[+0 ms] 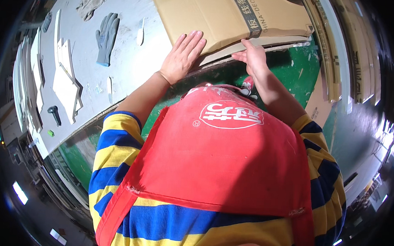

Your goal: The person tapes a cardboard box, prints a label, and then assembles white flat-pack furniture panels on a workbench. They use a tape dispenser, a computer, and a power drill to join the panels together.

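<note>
A flat brown cardboard box with a dark printed tape band lies on the light work table, its near edge facing me. My left hand rests flat against the box's near left corner, fingers extended together. At the near edge, further right, my right hand has its fingers apart. One fingertip touches the carton's lower edge, and the others point at the gap beneath it. A pale layer shows under the top cardboard there. Nothing is visibly gripped in either hand.
On the table to the left lie a grey work glove, a dirty cloth glove, a white-handled knife, white board offcuts and a black screw-like piece. Long cardboard packs stand at the right. The floor is green.
</note>
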{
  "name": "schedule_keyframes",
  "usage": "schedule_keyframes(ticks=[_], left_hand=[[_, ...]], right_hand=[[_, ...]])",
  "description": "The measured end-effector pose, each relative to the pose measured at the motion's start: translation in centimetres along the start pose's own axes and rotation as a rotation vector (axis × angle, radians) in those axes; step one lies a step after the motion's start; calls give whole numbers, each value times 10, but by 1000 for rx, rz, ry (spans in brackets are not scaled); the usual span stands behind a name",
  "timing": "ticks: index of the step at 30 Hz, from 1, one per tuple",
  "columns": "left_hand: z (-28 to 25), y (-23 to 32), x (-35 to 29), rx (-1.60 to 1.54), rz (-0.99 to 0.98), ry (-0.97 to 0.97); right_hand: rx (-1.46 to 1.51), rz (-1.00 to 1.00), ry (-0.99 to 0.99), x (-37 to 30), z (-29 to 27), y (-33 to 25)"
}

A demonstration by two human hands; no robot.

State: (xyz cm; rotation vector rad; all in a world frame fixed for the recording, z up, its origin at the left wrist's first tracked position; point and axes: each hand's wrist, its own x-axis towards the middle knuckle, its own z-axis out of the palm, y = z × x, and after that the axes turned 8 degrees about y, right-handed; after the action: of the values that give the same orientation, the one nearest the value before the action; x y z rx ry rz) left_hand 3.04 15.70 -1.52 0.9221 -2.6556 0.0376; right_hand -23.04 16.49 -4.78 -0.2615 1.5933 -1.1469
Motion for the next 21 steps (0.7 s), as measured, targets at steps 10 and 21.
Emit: schedule_keyframes(ticks=[10, 21], left_hand=[[-12, 12, -11, 196, -1, -197], [-20, -7, -21, -347, -112, 34]], right_hand=[[-100, 75, -7, 2, 4, -13], [-86, 141, -97, -2, 6, -33]])
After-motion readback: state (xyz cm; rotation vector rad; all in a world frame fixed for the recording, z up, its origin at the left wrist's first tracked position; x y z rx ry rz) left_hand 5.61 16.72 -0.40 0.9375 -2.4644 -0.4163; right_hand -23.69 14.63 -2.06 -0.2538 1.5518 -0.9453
